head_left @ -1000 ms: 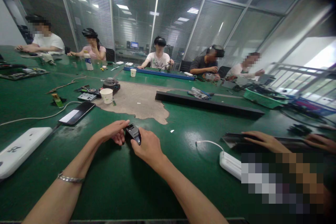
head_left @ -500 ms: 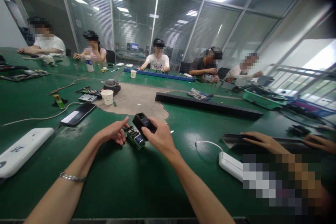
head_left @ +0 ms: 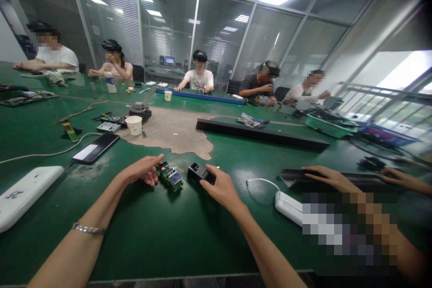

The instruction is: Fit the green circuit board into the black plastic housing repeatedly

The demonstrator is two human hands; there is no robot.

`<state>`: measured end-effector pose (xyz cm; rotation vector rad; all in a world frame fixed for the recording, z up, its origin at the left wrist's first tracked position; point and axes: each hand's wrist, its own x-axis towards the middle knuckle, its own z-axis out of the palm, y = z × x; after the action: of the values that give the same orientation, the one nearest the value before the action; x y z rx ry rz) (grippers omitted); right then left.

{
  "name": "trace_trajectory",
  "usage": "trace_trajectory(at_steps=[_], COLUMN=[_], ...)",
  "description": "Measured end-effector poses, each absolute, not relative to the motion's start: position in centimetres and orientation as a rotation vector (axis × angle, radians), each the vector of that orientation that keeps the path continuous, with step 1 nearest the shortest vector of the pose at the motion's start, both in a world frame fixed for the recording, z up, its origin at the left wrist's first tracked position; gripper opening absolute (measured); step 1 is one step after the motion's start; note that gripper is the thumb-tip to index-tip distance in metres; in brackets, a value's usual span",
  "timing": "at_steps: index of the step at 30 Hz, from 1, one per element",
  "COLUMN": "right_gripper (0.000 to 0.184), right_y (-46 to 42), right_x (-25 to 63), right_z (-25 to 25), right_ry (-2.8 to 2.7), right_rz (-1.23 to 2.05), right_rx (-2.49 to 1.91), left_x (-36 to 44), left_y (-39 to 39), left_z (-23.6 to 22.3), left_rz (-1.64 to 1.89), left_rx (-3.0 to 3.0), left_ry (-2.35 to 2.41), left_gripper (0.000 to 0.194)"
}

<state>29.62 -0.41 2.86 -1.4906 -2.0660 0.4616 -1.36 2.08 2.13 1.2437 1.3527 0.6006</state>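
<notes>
A small green circuit board (head_left: 171,179) with a blue-grey screen lies on the green table in front of me. My left hand (head_left: 144,172) rests at its left edge, thumb stretched out and fingers loosely curled, with nothing seen in it; whether the fingertips touch the board is unclear. To the right of the board, my right hand (head_left: 223,185) grips a black plastic case (head_left: 200,173) between thumb and fingers. Openings show in the case's far end. It sits low at the table surface, apart from the board.
A phone (head_left: 96,148) with a cable and a white power bank (head_left: 27,193) lie left. A paper cup (head_left: 134,125) stands beyond. A long black bar (head_left: 259,135) lies across the table. At right, a co-worker's hand (head_left: 332,178) rests on a dark strip, near another white power bank (head_left: 288,207).
My right hand has moved the black case right and down, off the circuit board to beside it. The left hand stays by the board. The view has shifted slightly.
</notes>
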Motion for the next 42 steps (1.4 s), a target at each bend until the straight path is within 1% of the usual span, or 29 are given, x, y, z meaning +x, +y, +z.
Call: trace_trajectory(at_steps=[7, 13, 18, 22, 27, 30, 35, 40, 42], right_gripper=[0.067, 0.052, 0.049, 0.048, 0.044, 0.038, 0.034, 0.038, 0.036], right_y=[-0.8, -0.9, -1.1, -1.4, -1.5, -1.6, -1.6, -1.8, -1.9], right_x=[30.5, 30.0, 27.8, 24.6, 21.4, 20.5, 19.7, 19.6, 19.8], right_z=[3.4, 4.1, 6.2, 7.4, 7.4, 7.3, 7.4, 6.8, 6.4], right_ry=[-2.133, -2.131, -1.972, -1.964, -2.066, -2.124, -2.226, -2.29, -2.314], right_rz=[0.416, 0.42, 0.519, 0.582, 0.473, 0.391, 0.278, 0.234, 0.22], right_rx=[-1.491, -1.482, -1.379, -1.295, -1.308, -1.313, -1.341, -1.395, -1.416], left_x=[-1.5, -1.3, -1.3, -1.6, -1.8, -1.8, -1.9, -1.9, -1.9], left_y=[2.1, 1.9, 1.8, 1.9, 2.1, 2.1, 2.3, 2.2, 2.1], left_z=[2.0, 2.4, 2.4, 2.1, 2.0, 2.0, 1.7, 1.6, 1.7], left_rz=[0.607, 0.619, 0.635, 0.635, 0.624, 0.615, 0.62, 0.634, 0.632], left_rx=[1.242, 1.219, 1.223, 1.212, 1.191, 1.201, 1.205, 1.194, 1.197], left_ry=[1.332, 1.354, 1.342, 1.331, 1.302, 1.27, 1.285, 1.285, 1.296], left_gripper=[0.081, 0.082, 0.082, 0.084, 0.087, 0.088, 0.09, 0.089, 0.089])
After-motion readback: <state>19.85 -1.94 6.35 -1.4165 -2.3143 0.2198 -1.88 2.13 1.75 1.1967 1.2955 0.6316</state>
